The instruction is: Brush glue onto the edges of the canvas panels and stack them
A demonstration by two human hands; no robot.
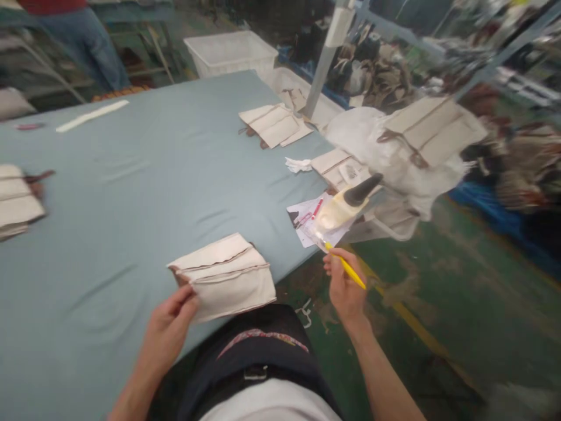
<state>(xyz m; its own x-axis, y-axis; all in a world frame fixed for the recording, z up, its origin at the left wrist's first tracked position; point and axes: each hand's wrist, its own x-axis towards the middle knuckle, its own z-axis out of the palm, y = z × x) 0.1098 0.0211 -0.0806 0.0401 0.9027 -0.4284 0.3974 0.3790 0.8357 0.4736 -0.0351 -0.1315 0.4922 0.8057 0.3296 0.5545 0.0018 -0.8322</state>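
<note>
Left hand (169, 324) pinches the near-left corner of a cream fabric piece (234, 286), thumb uppermost; we find the piece lying at the near edge of the blue-grey table (166, 181), with dark seam lines running across it. Right hand (346, 283), well apart from the left, grips a yellow-handled tool (350, 272) beyond the table's right edge. We see its tip at the lower end of a pale container (335, 213) with a dark, tapered part; blur keeps us from telling whether they touch. Under and beside the container lies a whitish sheet (302, 209), a red pen (318, 207) on it. Farther along this side we note a crumpled white scrap (298, 165), a second fabric piece (331, 164) and, beyond, a small group of fabric pieces (272, 124). Another rests on white plastic (359, 134) at right. Across the table, at left, we record more folded fabric (15, 199) and a pale strip (92, 115). Past the far edge: a white bin (236, 61) and a person in jeans (94, 47).
</note>
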